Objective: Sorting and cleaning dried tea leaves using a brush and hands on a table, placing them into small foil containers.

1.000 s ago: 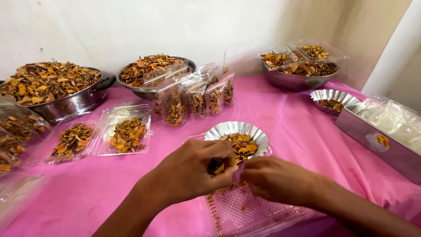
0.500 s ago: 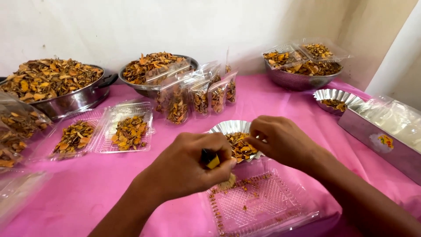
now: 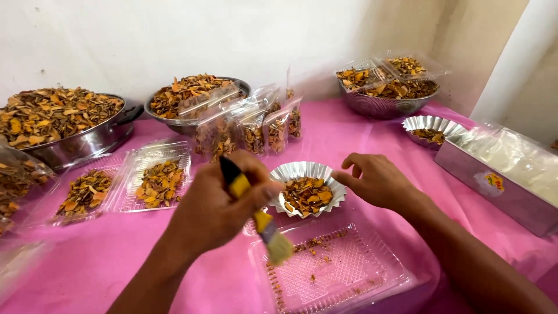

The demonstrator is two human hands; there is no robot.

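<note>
Brush point(image 3: 256, 215) with yellow-black handle, gripped in left hand point(image 3: 218, 203), bristles over clear tray point(image 3: 337, 270) on pink bench point(image 3: 372, 139), right hand point(image 3: 375, 180) released, fingers spread, touching rim of foil cup point(image 3: 290, 172) with dried orange pieces, just behind tray

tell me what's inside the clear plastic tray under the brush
The clear plastic tray holds only a few scattered orange-brown crumbs, mostly along its far and left edges. The brush in the left hand covers its near-left corner, so what lies there cannot be seen.
</note>
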